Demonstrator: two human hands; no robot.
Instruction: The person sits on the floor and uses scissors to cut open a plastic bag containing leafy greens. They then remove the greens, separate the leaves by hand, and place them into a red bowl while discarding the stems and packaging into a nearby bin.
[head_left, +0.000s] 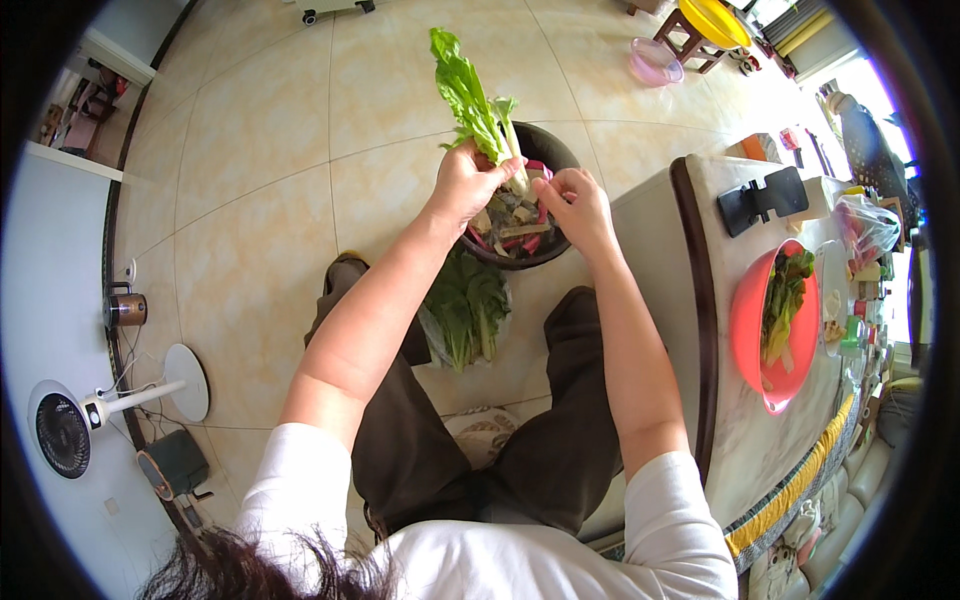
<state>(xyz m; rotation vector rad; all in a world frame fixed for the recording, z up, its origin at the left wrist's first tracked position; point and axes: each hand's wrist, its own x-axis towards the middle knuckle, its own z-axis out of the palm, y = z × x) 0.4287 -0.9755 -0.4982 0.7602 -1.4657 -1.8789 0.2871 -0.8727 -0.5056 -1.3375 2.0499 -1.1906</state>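
My left hand (463, 186) grips a leafy green vegetable (466, 86) by its pale stalks, with the leaves pointing away from me. Its root end hangs over a dark bin (559, 146) holding scraps and a pink plastic liner. My right hand (581, 204) is beside that root end, over the bin's right side, with thumb and fingers curled close together. Whether anything is pinched between them cannot be made out. Below the bin, a bunch of similar leafy greens (469, 307) lies on a plastic bag on the floor between my legs.
On the marble-topped table (750, 457) to my right stand a coral-red basin (750, 322) with leaves inside, a black stand (761, 201) and a plastic bag (870, 225). A white fan (142, 397) and a kettle (126, 308) are at left. A pink basin (655, 61) lies farther off.
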